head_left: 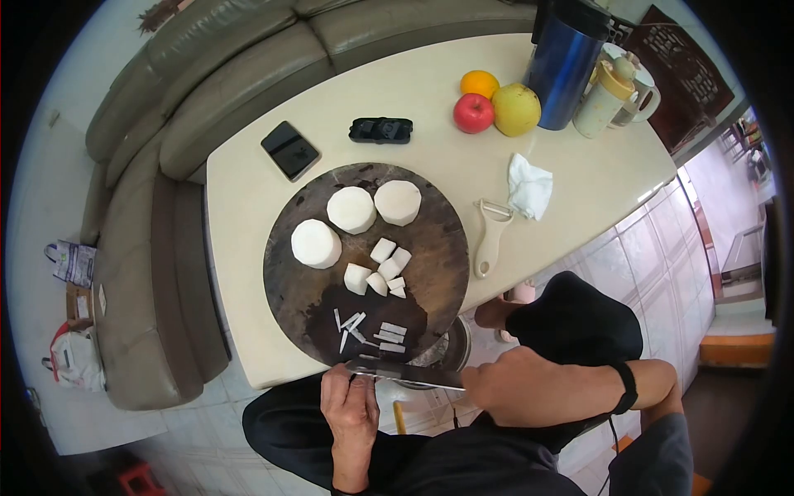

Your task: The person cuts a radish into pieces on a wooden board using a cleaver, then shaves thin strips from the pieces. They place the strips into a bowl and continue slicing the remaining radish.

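Note:
My right hand (517, 388) is wrapped round the handle of a kitchen knife (418, 374), whose blade points left along the near edge of the round wooden cutting board (442, 248). My left hand (351, 405) is at the blade's tip end, fingers bent and pressed together; what they pinch, if anything, is hidden. Three thick white rounds (351, 210), apparently peeled radish, stand on the far part of the board. Several white chunks (389, 269) lie mid-board. Nearer the knife are thin white sticks (351, 325) and a small group of strips (392, 333) on a wet patch.
A peeler (490, 240) and crumpled tissue (528, 187) lie right of the board. Beyond it are a phone (290, 150), black case (380, 131), red apple (474, 113), orange (480, 83), yellow-green pear (517, 110) and blue flask (566, 66). A metal basin (456, 347) sits below the table edge.

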`<move>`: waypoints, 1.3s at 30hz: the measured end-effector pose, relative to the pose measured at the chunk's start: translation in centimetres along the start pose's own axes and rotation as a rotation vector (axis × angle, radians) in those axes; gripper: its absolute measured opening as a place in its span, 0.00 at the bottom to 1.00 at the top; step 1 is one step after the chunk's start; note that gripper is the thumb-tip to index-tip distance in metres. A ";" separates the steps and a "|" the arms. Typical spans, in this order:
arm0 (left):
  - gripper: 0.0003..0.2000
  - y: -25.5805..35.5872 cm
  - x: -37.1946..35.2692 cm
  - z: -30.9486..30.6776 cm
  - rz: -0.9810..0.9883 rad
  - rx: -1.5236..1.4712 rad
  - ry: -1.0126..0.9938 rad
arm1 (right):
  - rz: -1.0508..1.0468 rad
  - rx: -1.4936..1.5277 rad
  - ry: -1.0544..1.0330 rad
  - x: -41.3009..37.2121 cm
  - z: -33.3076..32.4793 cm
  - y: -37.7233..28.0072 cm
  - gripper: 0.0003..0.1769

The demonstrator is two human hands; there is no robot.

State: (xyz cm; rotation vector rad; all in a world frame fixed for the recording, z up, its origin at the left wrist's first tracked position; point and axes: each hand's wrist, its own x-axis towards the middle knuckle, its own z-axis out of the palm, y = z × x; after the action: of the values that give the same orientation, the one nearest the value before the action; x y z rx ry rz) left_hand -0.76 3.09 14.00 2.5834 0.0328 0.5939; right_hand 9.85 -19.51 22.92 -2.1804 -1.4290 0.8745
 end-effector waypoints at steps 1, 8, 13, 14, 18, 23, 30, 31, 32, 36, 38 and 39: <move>0.10 0.1 0.1 0.0 -0.003 -0.003 0.001 | 0.014 0.014 -0.005 -0.6 -0.2 0.4 0.10; 0.10 0.2 0.7 -0.1 -0.078 -0.080 0.037 | 0.127 0.029 -0.055 -2.4 -1.4 1.4 0.11; 0.10 0.9 1.9 -0.6 -0.129 -0.054 -0.050 | 0.118 0.060 -0.012 -3.1 -1.4 1.6 0.10; 0.10 0.8 1.9 -0.7 -0.124 -0.061 -0.083 | 0.111 0.063 -0.002 -3.2 -1.4 1.7 0.10; 0.08 0.7 1.6 -0.7 -0.111 -0.062 -0.083 | 0.041 0.053 0.140 -3.5 -0.4 2.0 0.08; 0.08 -0.3 0.6 -0.8 -0.111 -0.041 -0.018 | 0.179 -0.039 0.109 -3.1 -0.4 1.7 0.10; 0.11 1.0 2.5 -0.8 -0.032 0.005 -0.088 | 0.141 0.006 0.144 -2.9 0.1 1.9 0.11; 0.12 1.1 2.7 -0.8 -0.019 0.048 -0.125 | 0.135 0.020 0.176 -2.8 0.1 1.8 0.08; 0.13 1.1 2.8 -0.7 -0.006 0.091 -0.161 | 0.129 0.033 0.208 -2.7 0.1 1.7 0.10; 0.14 0.7 2.9 -0.9 -0.013 0.070 -0.179 | 0.102 0.032 0.244 -2.5 0.3 1.7 0.09; 0.12 0.5 2.8 -1.1 -0.065 0.001 -0.195 | 0.102 0.021 0.231 -2.5 0.4 1.6 0.08; 0.12 0.3 2.6 -1.3 -0.065 0.001 -0.196 | 0.102 0.022 0.231 -2.5 0.5 1.6 0.08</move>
State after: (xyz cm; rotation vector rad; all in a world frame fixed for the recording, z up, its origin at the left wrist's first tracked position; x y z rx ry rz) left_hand 1.08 3.73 16.20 2.6182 0.0514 0.3148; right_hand 9.93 -22.43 22.27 -2.2701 -1.2018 0.6431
